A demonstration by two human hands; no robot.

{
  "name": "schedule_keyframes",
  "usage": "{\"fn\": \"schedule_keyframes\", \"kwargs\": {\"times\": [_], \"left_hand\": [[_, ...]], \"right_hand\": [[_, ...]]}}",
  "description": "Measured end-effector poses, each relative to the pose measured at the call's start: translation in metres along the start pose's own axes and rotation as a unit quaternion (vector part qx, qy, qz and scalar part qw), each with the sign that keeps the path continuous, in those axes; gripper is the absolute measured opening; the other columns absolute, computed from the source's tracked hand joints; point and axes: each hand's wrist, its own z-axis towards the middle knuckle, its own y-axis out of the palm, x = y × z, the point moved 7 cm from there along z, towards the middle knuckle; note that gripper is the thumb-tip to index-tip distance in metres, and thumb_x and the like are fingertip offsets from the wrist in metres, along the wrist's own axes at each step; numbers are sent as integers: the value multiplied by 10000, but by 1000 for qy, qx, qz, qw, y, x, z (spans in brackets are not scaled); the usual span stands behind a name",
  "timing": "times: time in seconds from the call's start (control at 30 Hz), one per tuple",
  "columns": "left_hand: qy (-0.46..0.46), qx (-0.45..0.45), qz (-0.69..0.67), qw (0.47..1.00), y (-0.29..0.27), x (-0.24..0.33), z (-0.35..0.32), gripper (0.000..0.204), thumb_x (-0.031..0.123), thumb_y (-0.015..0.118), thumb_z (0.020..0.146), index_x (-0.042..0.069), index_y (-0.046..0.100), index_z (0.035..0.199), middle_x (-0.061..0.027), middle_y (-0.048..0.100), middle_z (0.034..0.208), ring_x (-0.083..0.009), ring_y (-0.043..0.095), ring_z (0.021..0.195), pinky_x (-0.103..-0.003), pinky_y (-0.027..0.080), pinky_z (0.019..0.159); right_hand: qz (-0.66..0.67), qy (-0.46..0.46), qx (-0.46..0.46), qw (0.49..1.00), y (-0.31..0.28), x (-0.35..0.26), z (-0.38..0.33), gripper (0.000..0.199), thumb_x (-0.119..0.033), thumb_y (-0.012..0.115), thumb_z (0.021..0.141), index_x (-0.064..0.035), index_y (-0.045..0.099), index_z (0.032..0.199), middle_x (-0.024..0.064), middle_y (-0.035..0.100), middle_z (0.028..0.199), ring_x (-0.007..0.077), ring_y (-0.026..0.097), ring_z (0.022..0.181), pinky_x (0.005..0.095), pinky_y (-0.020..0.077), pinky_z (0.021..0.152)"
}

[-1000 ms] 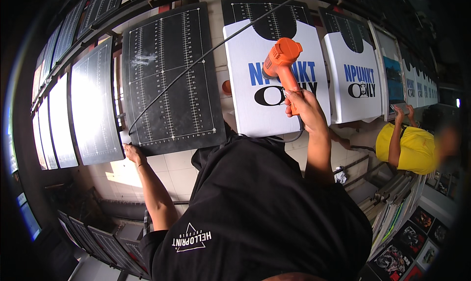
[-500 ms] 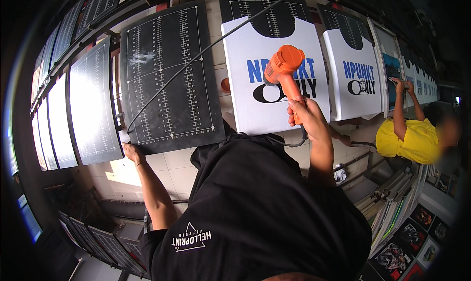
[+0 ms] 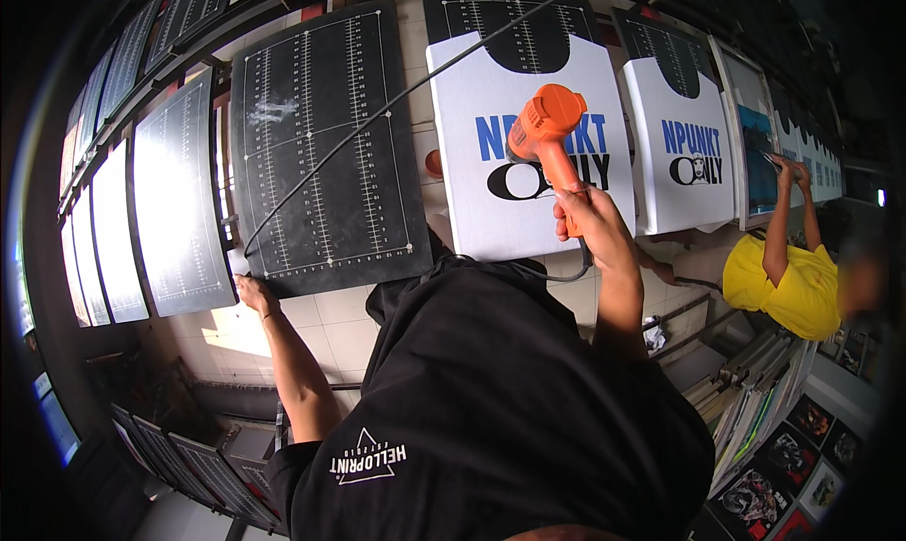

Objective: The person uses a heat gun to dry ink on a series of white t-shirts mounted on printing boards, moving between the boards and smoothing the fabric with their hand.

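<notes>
My right hand is wrapped round the handle of an orange heat gun. The gun hangs over a white T-shirt with a blue and black print, stretched on a black board marked with rulers. The gun's body covers part of the print. Over on the left, my left hand is curled at the near left corner of a bare black ruled board. Whatever its fingers grip there is too small to make out. A thin dark cable or rod slants across that board, its lower end close to these fingers.
A second printed white T-shirt lies on the right-hand board, with a framed screen beyond it. A co-worker in a yellow top works there with both arms raised. Shiny boards line the left. Stacked frames stand lower right.
The co-worker in yellow has shifted a little, with the hands moving slightly right and nearer. My hands and the heat gun hold almost the same place.
</notes>
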Motion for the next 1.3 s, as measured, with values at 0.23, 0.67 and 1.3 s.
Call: {"fn": "schedule_keyframes", "kwargs": {"times": [0.23,0.67,1.3], "left_hand": [[-11,-17,-17,1000,-4,18,-21,684,508,338,961,-106,588,1129,-295,600,1144,-420,572,1054,-434,413,931],[12,13,10,1000,-2,-6,3,681,502,310,960,-101,605,1076,-289,628,1056,-423,592,953,-449,420,871],[30,-286,-101,952,23,-13,27,580,499,402,964,-36,617,897,-51,552,724,-160,493,703,-320,394,630]], "right_hand": [[-8,-14,1,1000,-2,-8,21,331,-308,640,879,2,569,972,42,559,768,111,565,604,259,462,541],[0,-60,24,998,4,-32,56,347,-328,636,887,-1,581,992,50,562,816,104,559,657,253,478,528],[-8,-36,76,996,3,-19,26,325,-321,630,883,-10,588,969,39,565,778,97,556,625,244,475,509]]}}
